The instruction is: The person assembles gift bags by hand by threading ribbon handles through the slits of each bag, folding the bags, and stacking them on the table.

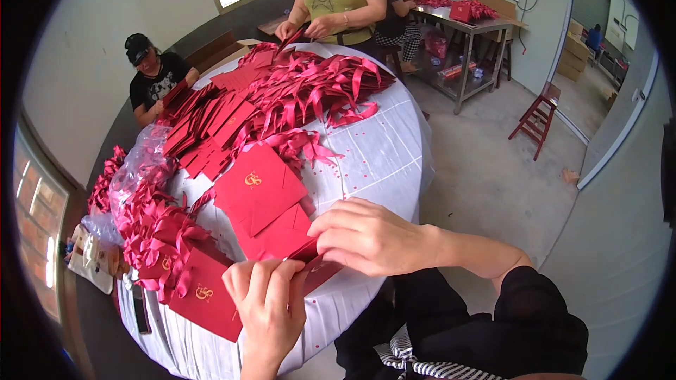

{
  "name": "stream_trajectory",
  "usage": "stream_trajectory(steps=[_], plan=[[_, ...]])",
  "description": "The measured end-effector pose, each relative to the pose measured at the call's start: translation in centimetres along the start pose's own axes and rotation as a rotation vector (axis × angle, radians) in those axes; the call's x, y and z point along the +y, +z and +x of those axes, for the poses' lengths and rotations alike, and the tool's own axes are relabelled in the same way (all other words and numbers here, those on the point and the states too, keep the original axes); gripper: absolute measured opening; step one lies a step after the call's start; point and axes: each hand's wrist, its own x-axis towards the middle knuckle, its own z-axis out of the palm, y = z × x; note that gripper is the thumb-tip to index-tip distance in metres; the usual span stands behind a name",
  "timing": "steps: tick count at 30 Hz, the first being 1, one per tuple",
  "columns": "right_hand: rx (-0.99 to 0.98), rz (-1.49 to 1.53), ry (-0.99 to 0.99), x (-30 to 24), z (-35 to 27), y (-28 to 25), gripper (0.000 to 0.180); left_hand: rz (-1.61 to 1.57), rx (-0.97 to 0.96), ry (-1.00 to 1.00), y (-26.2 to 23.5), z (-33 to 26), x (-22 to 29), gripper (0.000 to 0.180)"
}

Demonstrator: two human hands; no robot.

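Close to the table's near edge, my left hand (pixel 271 302) and my right hand (pixel 373 236) pinch the upper edge of a red paper gift bag (pixel 322 276) from its two sides. Fingers of both hands are bent and closed, and they partly hide the bag. Just beyond it lie flat red bags (pixel 259 186), the top one with a gold emblem. Left of my left hand rests another red bag (pixel 204 295) with a gold emblem, beside a heap of red ribbons (pixel 158 232).
A round table (pixel 384 144) under white cloth carries a large pile of red bags with ribbon handles (pixel 310 81). Clear plastic (pixel 141 148) covers ribbons at the left. Several people sit or stand around; a stool (pixel 539 119) and a metal table (pixel 461 28) are at right.
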Motion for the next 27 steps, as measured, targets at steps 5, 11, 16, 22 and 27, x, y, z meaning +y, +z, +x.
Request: stream_trajectory(steps=[5,11,16,22,27], plan=[[-0.094,-0.086,0.052,0.3,-0.4,0.0,0.026,0.184,-0.027,0.072,-0.3,-0.4,0.9,0.016],[-0.151,-0.114,0.083,0.2,-0.3,-0.1,0.029,0.220,-0.145,0.048,-2.3,-0.3,1.7,0.017],[-0.144,-0.076,0.049,0.2,-0.8,0.0,0.024,0.240,-0.235,-0.031,-3.2,-0.8,1.3,0.018],[-0.237,0.370,0.065,-0.4,0.2,-2.8,0.022,-0.064,-0.317,-0.021,-3.9,-1.9,1.2,0.017],[-0.025,0.352,0.319,2.7,1.6,-2.9,0.013,-0.100,-0.274,0.072,-3.2,-2.9,1.3,0.020]])
